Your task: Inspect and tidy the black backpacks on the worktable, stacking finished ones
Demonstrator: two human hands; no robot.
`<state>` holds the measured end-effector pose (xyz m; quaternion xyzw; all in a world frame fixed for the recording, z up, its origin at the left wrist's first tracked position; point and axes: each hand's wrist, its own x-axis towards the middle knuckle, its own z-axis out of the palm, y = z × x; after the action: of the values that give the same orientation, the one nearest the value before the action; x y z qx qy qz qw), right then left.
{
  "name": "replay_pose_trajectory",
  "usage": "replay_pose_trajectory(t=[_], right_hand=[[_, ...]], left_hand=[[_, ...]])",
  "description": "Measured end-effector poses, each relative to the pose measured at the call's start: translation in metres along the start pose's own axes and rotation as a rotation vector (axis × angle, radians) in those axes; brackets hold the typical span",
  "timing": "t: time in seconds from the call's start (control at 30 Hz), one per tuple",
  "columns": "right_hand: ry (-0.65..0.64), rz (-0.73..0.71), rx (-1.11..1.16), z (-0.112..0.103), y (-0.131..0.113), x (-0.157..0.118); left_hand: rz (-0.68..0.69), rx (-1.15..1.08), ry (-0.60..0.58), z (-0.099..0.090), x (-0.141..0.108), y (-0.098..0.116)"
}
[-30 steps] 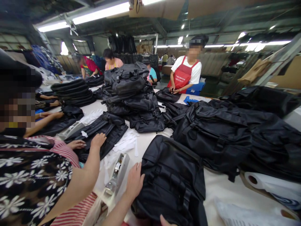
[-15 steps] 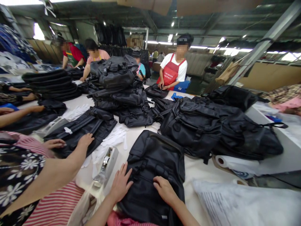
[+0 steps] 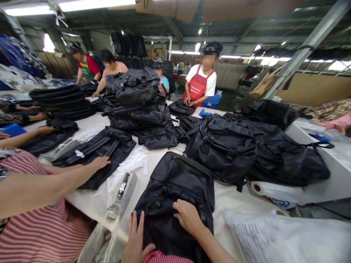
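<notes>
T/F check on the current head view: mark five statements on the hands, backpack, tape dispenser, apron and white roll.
1. The right hand is on the black backpack. True.
2. The tape dispenser is right of that backpack. False: the tape dispenser is on its left.
3. The white-shirted person's apron is green. False: the apron is red.
4. A white roll lies right of the backpack. True.
5. The left hand grips the dispenser. False: the left hand is at the backpack's left edge.

Bare tabletop lying open right of my backpack, tape dispenser blocking my left, heaped bags blocking beyond, plastic package crowding near right
</notes>
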<state>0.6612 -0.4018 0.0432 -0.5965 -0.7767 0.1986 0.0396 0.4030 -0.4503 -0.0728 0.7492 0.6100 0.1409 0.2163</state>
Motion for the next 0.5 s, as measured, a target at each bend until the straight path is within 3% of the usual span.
replay_pose_trajectory(t=[0.1, 0.23, 0.33, 0.4, 0.43, 0.5], right_hand=[[0.129, -0.128, -0.098, -0.021, -0.016, -0.014], [0.232, -0.155, -0.173, -0.016, -0.034, -0.04], [0.244, -0.138, -0.16, -0.001, -0.037, -0.056], [0.226, -0.162, -0.14, 0.004, -0.036, -0.061], [0.215, -0.175, -0.133, 0.004, -0.036, -0.062], [0.194, -0.185, -0.122, 0.003, -0.035, -0.062]], left_hand=[[-0.016, 0.026, 0.057, 0.002, 0.026, 0.025], [0.06, 0.061, 0.047, -0.011, 0.046, 0.046], [0.048, 0.101, -0.073, -0.038, 0.044, 0.048], [0.061, 0.147, -0.038, -0.064, 0.041, 0.052], [0.115, 0.167, 0.01, -0.077, 0.041, 0.057], [0.359, 0.187, 0.062, -0.099, 0.042, 0.073]])
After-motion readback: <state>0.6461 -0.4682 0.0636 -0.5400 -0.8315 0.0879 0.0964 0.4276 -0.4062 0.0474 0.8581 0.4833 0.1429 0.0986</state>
